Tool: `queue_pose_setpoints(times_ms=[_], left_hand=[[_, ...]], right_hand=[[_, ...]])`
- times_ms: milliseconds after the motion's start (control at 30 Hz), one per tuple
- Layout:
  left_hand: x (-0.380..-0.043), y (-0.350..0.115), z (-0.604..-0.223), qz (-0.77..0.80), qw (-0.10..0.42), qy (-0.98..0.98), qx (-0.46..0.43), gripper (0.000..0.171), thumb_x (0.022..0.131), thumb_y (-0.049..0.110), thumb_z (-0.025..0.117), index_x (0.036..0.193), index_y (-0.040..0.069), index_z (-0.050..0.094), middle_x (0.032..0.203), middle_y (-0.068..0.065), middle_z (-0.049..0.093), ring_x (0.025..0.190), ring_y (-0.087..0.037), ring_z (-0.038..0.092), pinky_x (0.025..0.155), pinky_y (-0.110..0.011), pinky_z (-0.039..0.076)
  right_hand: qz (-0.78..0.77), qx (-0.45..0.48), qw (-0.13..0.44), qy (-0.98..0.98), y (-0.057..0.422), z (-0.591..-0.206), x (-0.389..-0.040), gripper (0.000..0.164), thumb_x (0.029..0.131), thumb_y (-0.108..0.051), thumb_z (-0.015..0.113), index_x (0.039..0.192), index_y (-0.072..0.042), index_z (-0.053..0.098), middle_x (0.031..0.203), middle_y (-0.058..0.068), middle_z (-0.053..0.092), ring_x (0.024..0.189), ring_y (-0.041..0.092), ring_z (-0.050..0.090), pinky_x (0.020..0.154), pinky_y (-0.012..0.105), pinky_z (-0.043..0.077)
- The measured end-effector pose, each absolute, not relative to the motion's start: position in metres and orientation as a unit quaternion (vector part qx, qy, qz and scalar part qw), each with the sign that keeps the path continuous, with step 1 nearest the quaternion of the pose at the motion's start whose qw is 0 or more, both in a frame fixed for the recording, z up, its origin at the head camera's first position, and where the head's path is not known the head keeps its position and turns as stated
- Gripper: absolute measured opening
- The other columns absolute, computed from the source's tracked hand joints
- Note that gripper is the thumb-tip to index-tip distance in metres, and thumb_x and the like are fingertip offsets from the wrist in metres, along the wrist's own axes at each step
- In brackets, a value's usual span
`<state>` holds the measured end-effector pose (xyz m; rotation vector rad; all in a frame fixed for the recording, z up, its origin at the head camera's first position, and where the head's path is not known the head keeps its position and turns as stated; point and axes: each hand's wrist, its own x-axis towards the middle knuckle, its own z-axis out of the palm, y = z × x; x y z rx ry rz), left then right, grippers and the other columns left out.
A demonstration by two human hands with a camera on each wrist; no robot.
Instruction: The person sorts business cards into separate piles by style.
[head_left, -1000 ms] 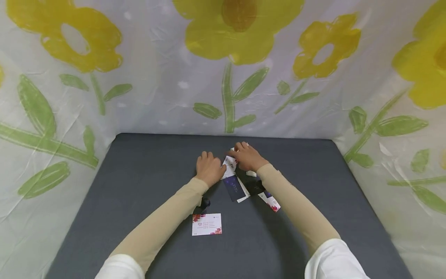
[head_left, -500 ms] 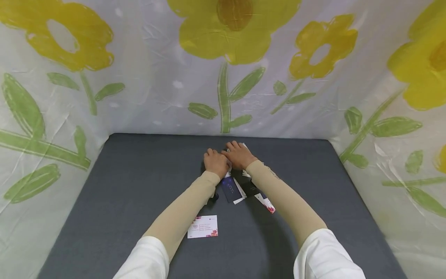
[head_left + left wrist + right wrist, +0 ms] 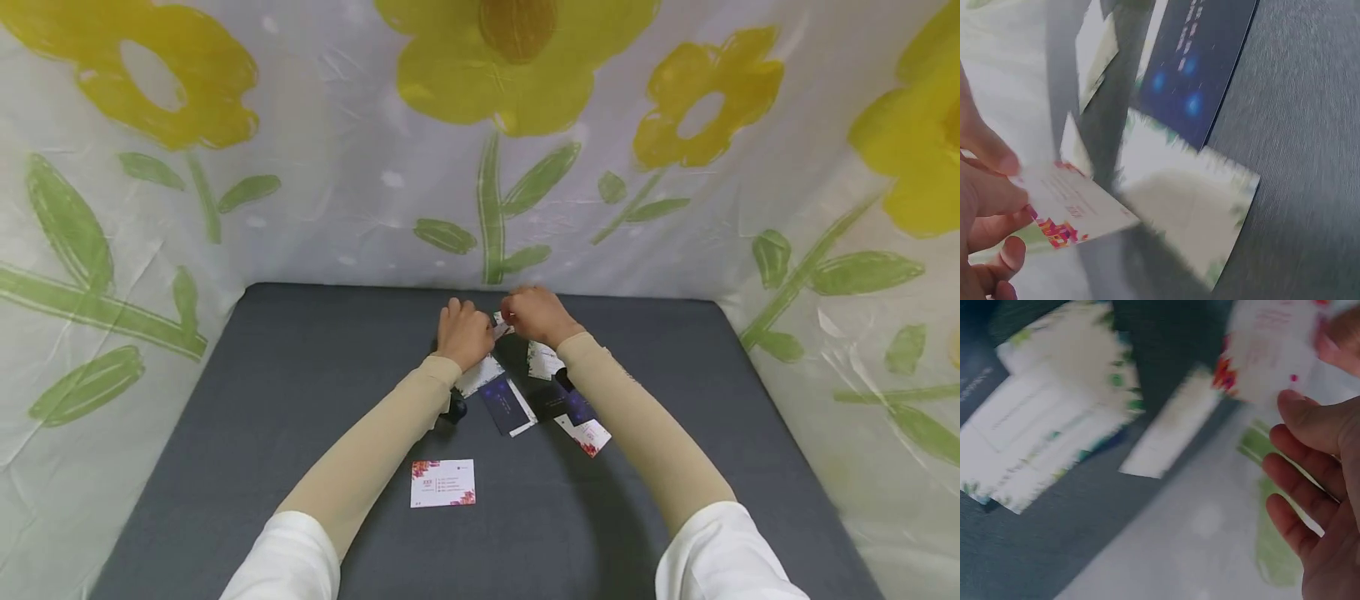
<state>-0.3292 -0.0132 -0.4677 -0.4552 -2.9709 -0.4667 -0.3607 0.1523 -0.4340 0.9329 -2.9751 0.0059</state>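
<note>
Since lifting prob. eases handling, my L hand (image 3: 463,333) pinches the floral card (image 3: 1079,209) clear of loose cards (image 3: 504,404), R hand (image 3: 540,315) right by it, can't tell if gripping.

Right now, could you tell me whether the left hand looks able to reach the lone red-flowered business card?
Probably yes: the lone red-flowered business card lies uncovered, though the left hand pinches another red-flowered card and would likely need freeing first.
</note>
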Motion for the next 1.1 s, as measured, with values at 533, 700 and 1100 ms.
queue_pose_setpoints(times_ms=[533, 700, 1100], left_hand=[[-0.228, -0.115, -0.400, -0.412, -0.032, -0.884, -0.219, 0.008, 0.098, 0.019, 0.073, 0.098, 0.013, 0.079, 0.092, -0.003, 0.070, 0.083, -0.019, 0.046, 0.071, -0.032, 0.037], [-0.201, -0.124, -0.431, -0.406, -0.097, -0.876, -0.240, 0.011, 0.099, 0.015, 0.070, 0.100, 0.012, 0.081, 0.090, 0.000, 0.071, 0.078, -0.010, 0.046, 0.067, -0.025, 0.039], [-0.177, -0.122, -0.497, -0.358, -0.108, -0.915, -0.153, 0.018, 0.092, 0.019, 0.078, 0.075, 0.016, 0.071, 0.068, 0.007, 0.061, 0.066, -0.009, 0.048, 0.060, -0.022, 0.035]], right_hand=[[0.434, 0.199, -0.097, -0.873, 0.139, -0.382, -0.235, 0.007, 0.098, -0.013, 0.072, 0.098, -0.009, 0.077, 0.093, 0.005, 0.076, 0.081, 0.012, 0.065, 0.079, 0.028, 0.053], [0.490, 0.160, -0.162, -0.842, 0.135, -0.423, -0.201, 0.012, 0.096, -0.012, 0.072, 0.097, 0.000, 0.076, 0.087, 0.008, 0.074, 0.077, 0.007, 0.061, 0.073, 0.023, 0.050], [0.489, 0.102, -0.173, -0.849, 0.121, -0.499, -0.176, 0.012, 0.092, -0.011, 0.073, 0.091, 0.000, 0.077, 0.080, 0.006, 0.074, 0.068, 0.003, 0.056, 0.063, 0.019, 0.044]])
